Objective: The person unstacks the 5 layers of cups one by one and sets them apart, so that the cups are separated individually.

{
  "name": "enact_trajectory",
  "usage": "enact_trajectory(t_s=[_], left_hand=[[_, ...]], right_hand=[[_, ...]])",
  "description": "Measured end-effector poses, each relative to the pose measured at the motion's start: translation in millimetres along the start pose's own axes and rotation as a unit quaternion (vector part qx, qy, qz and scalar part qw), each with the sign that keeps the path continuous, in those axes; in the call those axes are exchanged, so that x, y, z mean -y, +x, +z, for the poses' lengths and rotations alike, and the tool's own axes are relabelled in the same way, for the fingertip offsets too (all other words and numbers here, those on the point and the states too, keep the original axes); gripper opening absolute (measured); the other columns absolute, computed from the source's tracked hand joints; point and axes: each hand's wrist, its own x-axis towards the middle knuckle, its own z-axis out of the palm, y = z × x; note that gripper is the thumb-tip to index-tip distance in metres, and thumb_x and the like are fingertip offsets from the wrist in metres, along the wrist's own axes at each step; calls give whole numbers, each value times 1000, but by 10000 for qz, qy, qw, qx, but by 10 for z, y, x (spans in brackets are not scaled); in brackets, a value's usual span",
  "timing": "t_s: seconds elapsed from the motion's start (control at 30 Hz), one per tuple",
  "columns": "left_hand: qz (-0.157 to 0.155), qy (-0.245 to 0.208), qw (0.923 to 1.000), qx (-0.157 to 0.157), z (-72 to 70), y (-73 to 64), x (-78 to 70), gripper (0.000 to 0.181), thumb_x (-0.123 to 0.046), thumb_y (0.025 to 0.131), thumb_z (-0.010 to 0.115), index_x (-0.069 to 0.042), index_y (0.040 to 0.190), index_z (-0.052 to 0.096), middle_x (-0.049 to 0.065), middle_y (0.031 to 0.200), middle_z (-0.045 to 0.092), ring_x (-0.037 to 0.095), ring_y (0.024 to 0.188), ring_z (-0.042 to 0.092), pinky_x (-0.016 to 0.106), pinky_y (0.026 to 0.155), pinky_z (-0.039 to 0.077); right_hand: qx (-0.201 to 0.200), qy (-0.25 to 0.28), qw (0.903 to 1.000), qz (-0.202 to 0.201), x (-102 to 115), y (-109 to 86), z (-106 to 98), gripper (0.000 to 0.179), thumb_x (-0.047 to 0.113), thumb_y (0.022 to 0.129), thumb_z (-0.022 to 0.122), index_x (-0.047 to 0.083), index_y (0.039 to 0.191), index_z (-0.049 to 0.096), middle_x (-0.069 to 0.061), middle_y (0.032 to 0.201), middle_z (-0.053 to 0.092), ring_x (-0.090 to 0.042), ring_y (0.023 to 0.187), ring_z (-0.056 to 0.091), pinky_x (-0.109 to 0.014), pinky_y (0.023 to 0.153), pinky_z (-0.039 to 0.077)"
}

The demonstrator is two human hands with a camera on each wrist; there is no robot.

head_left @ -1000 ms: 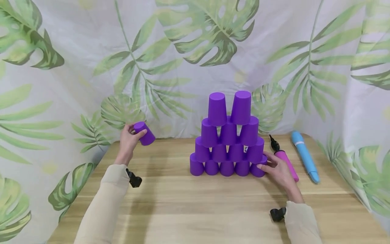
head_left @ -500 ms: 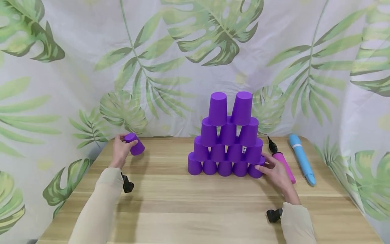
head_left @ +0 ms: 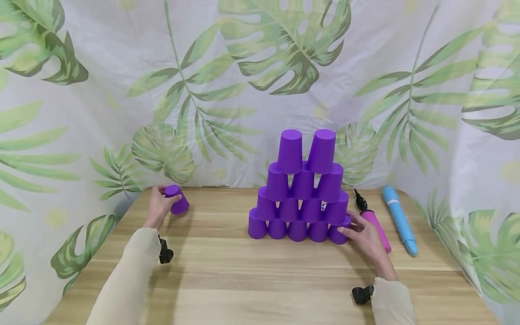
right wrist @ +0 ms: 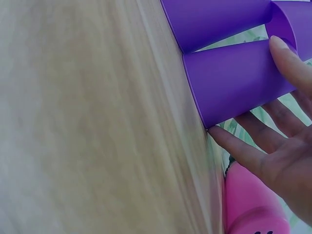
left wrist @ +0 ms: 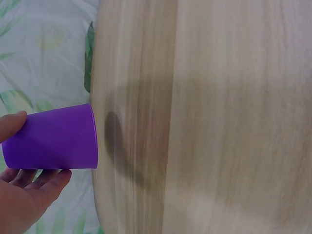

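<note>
cups [head_left: 302,186]: purple | tube [head_left: 375,230]: pink (black tip [head_left: 360,201]) | backdrop [head_left: 203,27]: white, green leaf print

I face a whitish hanging cloth printed with green leaves [head_left: 276,108], which spreads behind my work and down both sides, wrinkled and softly creased. Large split leaves [head_left: 298,47] and long feathery fronds [head_left: 184,83] cover it, some pale lime, others darker olive. Before me stretches a light-brown wood-grain tabletop with rounded far corners [head_left: 260,275], its streaks running from left to right, its far edge close to the cloth. The light is soft, paler on the tabletop's near middle, and a blurred grey shadow [head_left: 165,289] lies along my left.
</note>
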Motion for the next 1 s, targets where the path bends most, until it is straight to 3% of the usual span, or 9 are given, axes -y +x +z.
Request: enact_trajectory(t_s=[0.37,0.7,1.0], left_hand=[[194,114,9997,55,95,34,51,65,-3,86,66,13,134,26,34,132,36,45,121,41,53,104,37],[81,281,9996,43,78,-21,180,63,-1,84,65,15,131,25,37,130,37,48,120,42,56,104,36],[22,313,9995,107,95,38,179,65,-3,86,64,14,134,24,37,132,36,49,122,41,55,104,38]], right_hand=[[-17,296,9993,-221,-10,-7,-12,66,16,86,73,1,143,43,-25,134,52,-42,114,57,-17,84,47],[22,273,9996,-108,-41,-7,26,67,18,86,74,2,143,43,-24,137,51,-42,116,55,-41,94,49],[-62,335,9992,-211,-53,18,14,64,16,86,73,2,141,45,-25,132,54,-42,114,57,-19,85,48]])
